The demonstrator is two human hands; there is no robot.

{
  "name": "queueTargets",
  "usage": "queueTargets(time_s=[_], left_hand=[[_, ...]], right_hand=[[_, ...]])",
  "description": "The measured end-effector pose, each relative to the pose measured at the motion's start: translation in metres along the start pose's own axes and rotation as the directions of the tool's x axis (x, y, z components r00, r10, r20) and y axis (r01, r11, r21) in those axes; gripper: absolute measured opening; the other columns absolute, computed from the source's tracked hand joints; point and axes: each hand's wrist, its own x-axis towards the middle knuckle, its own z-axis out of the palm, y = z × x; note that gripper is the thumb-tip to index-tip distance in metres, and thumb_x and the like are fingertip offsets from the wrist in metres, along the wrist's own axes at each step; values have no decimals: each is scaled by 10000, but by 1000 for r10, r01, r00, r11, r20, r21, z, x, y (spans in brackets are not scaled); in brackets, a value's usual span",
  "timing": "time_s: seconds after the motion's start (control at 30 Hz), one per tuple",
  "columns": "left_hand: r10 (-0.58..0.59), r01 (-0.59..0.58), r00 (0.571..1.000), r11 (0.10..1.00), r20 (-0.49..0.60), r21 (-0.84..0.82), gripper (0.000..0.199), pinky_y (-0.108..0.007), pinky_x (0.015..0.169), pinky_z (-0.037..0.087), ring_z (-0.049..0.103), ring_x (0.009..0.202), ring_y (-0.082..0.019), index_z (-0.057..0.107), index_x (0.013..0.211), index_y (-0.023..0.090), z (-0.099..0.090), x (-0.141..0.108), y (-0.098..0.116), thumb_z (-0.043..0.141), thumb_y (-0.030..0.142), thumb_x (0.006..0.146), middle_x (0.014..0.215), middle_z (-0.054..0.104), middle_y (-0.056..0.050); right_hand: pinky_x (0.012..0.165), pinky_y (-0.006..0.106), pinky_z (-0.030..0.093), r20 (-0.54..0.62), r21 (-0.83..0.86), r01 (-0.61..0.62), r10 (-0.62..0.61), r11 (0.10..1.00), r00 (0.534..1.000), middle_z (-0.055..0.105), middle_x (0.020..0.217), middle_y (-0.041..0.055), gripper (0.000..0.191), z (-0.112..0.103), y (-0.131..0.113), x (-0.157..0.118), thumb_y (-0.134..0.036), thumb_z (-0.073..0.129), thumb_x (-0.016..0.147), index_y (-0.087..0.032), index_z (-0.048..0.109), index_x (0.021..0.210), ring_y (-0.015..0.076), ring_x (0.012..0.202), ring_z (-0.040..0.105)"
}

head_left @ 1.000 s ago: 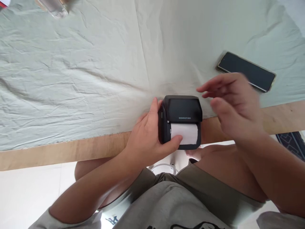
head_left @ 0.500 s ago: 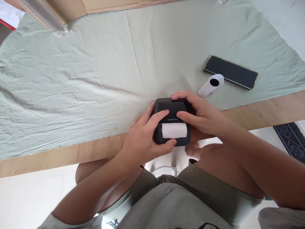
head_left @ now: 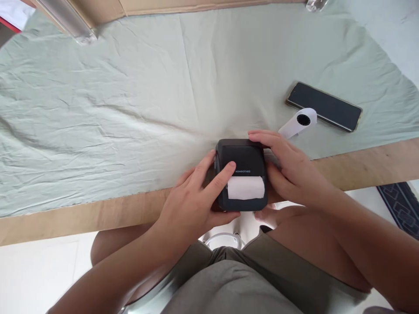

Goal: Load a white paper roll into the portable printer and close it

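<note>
Between my hands, over the table's front edge, is a small black label printer (head_left: 240, 155) with white lettering on its lid. A strip of white paper (head_left: 246, 188) lies across its lower front. My left hand (head_left: 199, 192) grips the printer's left side, its index finger resting on the lid and its thumb along the bottom edge. Around the right side my right hand (head_left: 291, 168) is closed, fingertips at the far right corner and the thumb partly hidden beside the body. The printer's underside is out of sight.
A dark phone (head_left: 325, 107) lies at the right on the pale green cloth (head_left: 137, 87). Against its near edge is a curled white paper roll (head_left: 296, 123) with a dark round core. A cardboard panel (head_left: 196, 5) and a clear-tipped bar (head_left: 67, 19) stand at the back.
My right thumb has slid off the lid to the printer's right side. The printer sits slightly lower and to the right in view, and its lid shows more.
</note>
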Motion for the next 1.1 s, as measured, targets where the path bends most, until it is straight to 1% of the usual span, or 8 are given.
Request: queueTargets(time_s=[0.17, 0.23, 0.3, 0.43, 0.5, 0.7, 0.87, 1.1], left_hand=[[11, -8, 997, 999, -75, 36, 835, -502, 1034, 716, 800, 1362, -399, 583, 1598, 252, -4, 2, 1, 980, 516, 913, 1705, 609, -271], [8, -5, 997, 999, -73, 44, 835, -500, 1063, 703, 804, 1354, -391, 605, 1579, 261, -5, 3, 0, 999, 526, 891, 1697, 621, -261], [30, -29, 998, 999, -56, 30, 895, -500, 1140, 669, 765, 1423, -395, 586, 1597, 247, -3, 3, -1, 1011, 548, 869, 1699, 621, -258], [55, -55, 998, 998, -20, 22, 1119, -476, 1243, 603, 684, 1531, -407, 394, 1703, 42, 1, 1, -6, 939, 630, 921, 1660, 637, -328], [53, -53, 999, 998, 8, 31, 1123, -494, 1256, 593, 695, 1515, -414, 355, 1706, -9, 3, -2, -8, 858, 683, 979, 1623, 664, -343], [17, -18, 999, 1000, 46, 24, 1044, -521, 1282, 574, 681, 1533, -427, 376, 1734, 9, 5, -7, -5, 726, 725, 1059, 1699, 599, -336], [-62, 64, 996, 998, 67, -23, 1045, -538, 1282, 582, 689, 1515, -436, 464, 1719, 53, 3, -4, -7, 800, 735, 1003, 1748, 560, -303], [-149, 161, 975, 985, 162, -63, 1098, -579, 1282, 577, 652, 1547, -462, 497, 1722, 119, 3, 1, -9, 937, 683, 888, 1804, 504, -270]], right_hand=[[995, 402, 695, 22, -22, 2, -2, 1000, 1000, 787, 1436, 74, 648, 1, -1, 5, -58, 502, 966, -294, 546, 1568, 247, 1251, 797], [984, 402, 696, 31, -28, -13, 14, 1000, 999, 790, 1434, 72, 643, 0, 0, 4, -69, 512, 970, -301, 549, 1569, 249, 1242, 800], [1021, 425, 692, 39, -41, -46, 48, 998, 998, 780, 1469, 77, 644, -2, 1, 2, -88, 532, 983, -314, 553, 1586, 265, 1289, 790], [1075, 502, 687, 55, -74, -135, 140, 988, 989, 757, 1524, 107, 639, -5, 4, -3, -150, 565, 995, -301, 555, 1616, 319, 1363, 771], [1055, 539, 695, 80, -70, -158, 163, 985, 983, 760, 1521, 117, 618, -5, 4, -4, -186, 563, 1003, -285, 558, 1614, 342, 1347, 778], [1088, 601, 670, 90, -6, -241, 241, 970, 966, 750, 1545, 120, 639, 0, 0, -3, -213, 572, 997, -291, 500, 1627, 373, 1394, 754], [1092, 593, 648, 64, -5, -284, 284, 959, 957, 790, 1463, 123, 649, 5, -4, -2, -201, 575, 964, -277, 476, 1601, 368, 1333, 776], [987, 540, 655, 71, 19, -252, 250, 968, 966, 841, 1302, 99, 667, 8, -2, -1, -201, 589, 933, -267, 485, 1588, 336, 1155, 808]])
